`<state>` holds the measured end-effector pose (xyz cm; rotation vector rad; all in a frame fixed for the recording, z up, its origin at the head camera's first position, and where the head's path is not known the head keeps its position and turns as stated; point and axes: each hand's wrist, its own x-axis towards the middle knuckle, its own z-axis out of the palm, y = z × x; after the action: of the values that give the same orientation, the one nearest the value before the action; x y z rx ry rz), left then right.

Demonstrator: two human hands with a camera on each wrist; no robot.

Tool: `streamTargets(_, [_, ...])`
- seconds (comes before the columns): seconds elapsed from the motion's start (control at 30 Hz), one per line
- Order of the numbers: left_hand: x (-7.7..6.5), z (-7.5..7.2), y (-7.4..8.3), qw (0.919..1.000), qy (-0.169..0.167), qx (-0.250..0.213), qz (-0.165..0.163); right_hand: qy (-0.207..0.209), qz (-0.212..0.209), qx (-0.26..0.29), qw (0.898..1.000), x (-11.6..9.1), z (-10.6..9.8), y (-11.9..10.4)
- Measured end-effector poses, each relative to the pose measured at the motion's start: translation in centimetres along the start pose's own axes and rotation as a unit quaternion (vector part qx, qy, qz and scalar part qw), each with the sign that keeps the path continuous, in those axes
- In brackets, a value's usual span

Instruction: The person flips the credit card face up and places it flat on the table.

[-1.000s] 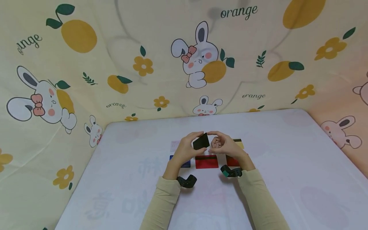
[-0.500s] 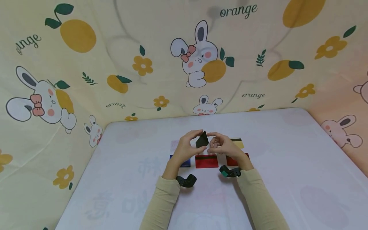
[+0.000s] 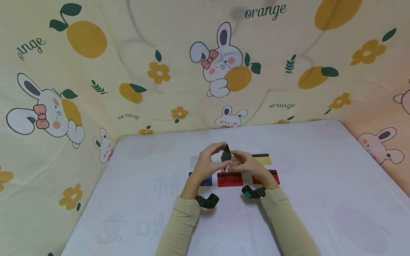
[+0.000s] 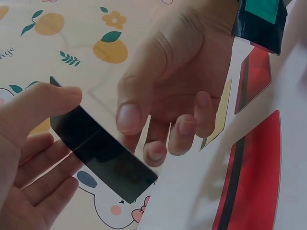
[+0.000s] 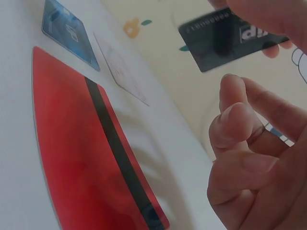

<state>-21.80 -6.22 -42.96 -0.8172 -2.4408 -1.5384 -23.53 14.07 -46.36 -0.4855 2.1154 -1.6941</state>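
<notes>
My left hand (image 3: 205,163) holds a black bank card (image 3: 226,155) upright between thumb and fingers, above the table. In the left wrist view its plain dark back shows, with the left thumb (image 4: 57,99) across one end. The right wrist view shows the card's front (image 5: 216,43), with a row of digits and white letters. My right hand (image 3: 251,165) hovers just right of the card with loosely bent fingers and nothing gripped. Its thumb (image 4: 132,112) is close to the card's long edge in the left wrist view.
On the white table (image 3: 134,199) below the hands lie a red card (image 3: 230,181), another red card (image 3: 274,176), a yellow card (image 3: 264,160), a blue card (image 3: 206,181) and a pale pink card (image 3: 193,161). A patterned cloth (image 3: 121,64) rises behind.
The black bank card has turned from a broad face to a narrow one as seen from the head. My right hand has moved left toward it, baring more of the yellow and right red cards.
</notes>
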Motion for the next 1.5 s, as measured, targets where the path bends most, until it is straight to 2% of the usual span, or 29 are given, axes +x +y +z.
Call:
streamTargets(0.5, [0.01, -0.14, 0.25, 0.9995, 0.008, -0.027, -0.011, -0.030, 0.006, 0.024, 0.999, 0.33, 0.51, 0.19])
streamTargets(0.7, [0.04, -0.27, 0.31, 0.9992, 0.010, -0.039, -0.005, -0.029, 0.010, 0.018, 0.999, 0.28, 0.46, 0.24])
streamTargets(1.1, [0.09, -0.36, 0.21, 0.9975, 0.026, -0.064, -0.017, -0.017, 0.015, 0.008, 1.000, 0.36, 0.40, 0.40])
streamTargets(1.27, [0.12, -0.36, 0.17, 0.9971, 0.018, -0.072, -0.019, -0.019, 0.013, 0.005, 1.000, 0.32, 0.33, 0.46])
streamTargets(1.5, [-0.01, -0.60, 0.00, 0.9969, 0.005, -0.068, -0.039, -0.017, 0.003, 0.002, 1.000, 0.19, 0.35, 0.47])
